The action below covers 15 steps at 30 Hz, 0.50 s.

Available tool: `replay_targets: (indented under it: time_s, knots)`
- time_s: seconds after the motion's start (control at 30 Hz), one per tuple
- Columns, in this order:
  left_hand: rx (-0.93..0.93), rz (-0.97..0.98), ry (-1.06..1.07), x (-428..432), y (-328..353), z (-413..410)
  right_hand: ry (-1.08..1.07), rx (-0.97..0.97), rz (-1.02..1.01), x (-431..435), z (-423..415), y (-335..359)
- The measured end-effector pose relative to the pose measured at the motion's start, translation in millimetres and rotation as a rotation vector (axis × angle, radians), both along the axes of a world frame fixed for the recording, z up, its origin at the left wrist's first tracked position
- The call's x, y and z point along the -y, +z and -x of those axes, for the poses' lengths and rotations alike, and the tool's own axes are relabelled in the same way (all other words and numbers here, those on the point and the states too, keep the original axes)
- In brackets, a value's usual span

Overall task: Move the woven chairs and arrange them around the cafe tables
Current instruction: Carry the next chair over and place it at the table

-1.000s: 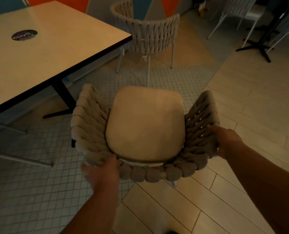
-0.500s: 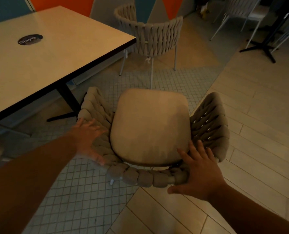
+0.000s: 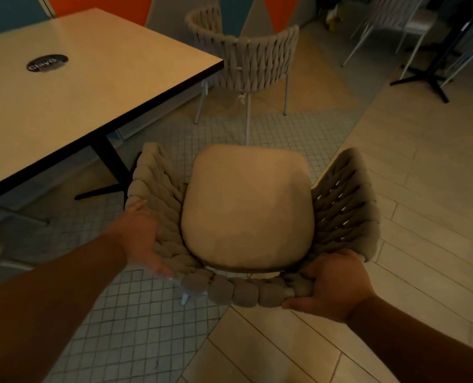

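Hands have regripped since half a second ago — right hand now curls shut on the woven chair's back rim, left hand lies against the left arm weave, fingers loosely together. Chair is likely ready to shift. It stands beside the cafe table, seat facing away from the person.

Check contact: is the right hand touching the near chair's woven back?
Touching. The head view shows the right hand wrapped around the woven rim of the near chair at its back right corner, with fingers curled under the rope.
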<state>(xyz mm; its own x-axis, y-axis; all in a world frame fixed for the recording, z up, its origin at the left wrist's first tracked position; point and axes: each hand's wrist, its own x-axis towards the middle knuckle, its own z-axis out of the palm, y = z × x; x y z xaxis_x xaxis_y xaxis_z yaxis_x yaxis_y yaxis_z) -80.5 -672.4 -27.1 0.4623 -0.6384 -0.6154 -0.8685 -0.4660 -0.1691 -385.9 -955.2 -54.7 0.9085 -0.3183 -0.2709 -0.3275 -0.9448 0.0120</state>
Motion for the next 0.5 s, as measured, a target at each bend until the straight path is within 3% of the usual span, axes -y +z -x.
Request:
replay_targets:
  time_s: [0.2, 0.33, 0.5]
  knots:
    - [-0.012, 0.017, 0.091, 6, 11, 41, 0.123, -0.057, 0.054, 39, -11, 7]
    - [-0.004, 0.120, 0.203, 3, 0, 63, 0.242, 0.043, 0.056, 65, -24, 11]
    - [-0.011, 0.270, 0.335, 3, -12, 101, 0.294, -0.199, 0.091, 87, -41, 26]
